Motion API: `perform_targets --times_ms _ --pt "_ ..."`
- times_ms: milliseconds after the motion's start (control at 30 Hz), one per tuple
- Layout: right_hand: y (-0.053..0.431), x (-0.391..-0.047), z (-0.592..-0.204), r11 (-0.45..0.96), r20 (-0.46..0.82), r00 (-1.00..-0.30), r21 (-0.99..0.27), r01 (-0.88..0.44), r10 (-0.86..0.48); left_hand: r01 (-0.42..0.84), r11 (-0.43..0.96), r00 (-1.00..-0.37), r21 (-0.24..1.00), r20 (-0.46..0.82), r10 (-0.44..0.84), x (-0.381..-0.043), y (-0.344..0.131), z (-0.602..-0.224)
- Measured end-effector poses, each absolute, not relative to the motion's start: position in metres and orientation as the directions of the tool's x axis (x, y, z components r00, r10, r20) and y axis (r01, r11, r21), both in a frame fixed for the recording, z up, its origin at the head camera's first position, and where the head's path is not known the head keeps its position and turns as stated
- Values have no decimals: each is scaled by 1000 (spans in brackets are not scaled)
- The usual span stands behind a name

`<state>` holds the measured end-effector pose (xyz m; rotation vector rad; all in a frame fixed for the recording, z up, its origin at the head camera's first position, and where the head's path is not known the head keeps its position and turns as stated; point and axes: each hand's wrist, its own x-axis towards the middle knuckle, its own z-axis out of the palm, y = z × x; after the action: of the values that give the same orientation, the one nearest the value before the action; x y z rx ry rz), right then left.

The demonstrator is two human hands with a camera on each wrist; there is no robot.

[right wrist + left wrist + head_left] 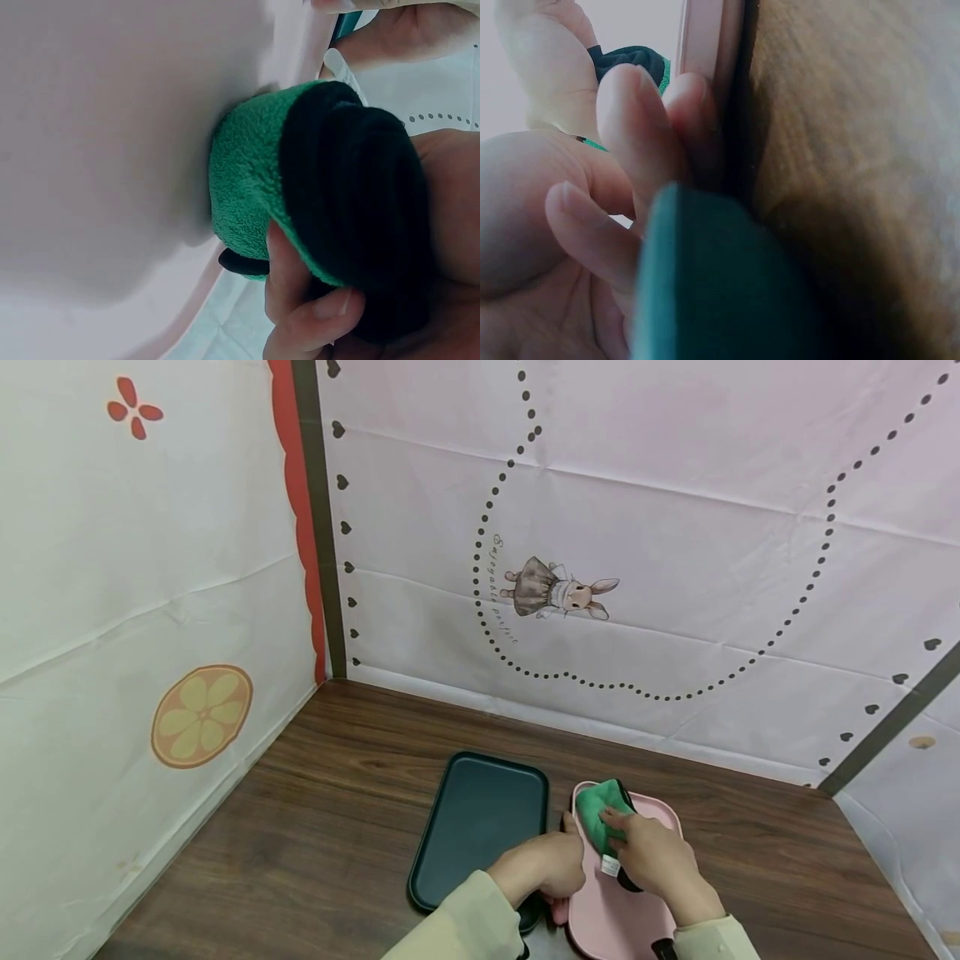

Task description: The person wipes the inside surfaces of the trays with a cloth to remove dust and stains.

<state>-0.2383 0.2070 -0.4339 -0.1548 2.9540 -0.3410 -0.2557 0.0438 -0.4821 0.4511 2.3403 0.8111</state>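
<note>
A pink tray [611,917] lies on the wooden table in the head view. My right hand [658,858] grips a folded green cloth [591,814] with black edging and presses it on the tray's upper part. A white tag [610,865] sticks out from the cloth. In the right wrist view, fingers wrap the bunched cloth [247,161], whose green face touches the tray surface [97,150]. My left hand [553,864] holds the tray's left edge, its fingers against the side wall [703,45] in the left wrist view. Part of its grip is hidden.
A dark green tray [487,810] lies left of the pink one, close beside my left hand; its edge [712,270] looms in the left wrist view. Printed cloth walls [420,527] border the wooden table [300,852] at the back and sides.
</note>
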Motion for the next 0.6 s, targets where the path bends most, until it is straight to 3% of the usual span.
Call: perform_targets --times_ms 600 --pt "212 -239 -435 961 -187 -975 -268 -64 -117 77 766 -764 639 -455 457 -247 41 -464"
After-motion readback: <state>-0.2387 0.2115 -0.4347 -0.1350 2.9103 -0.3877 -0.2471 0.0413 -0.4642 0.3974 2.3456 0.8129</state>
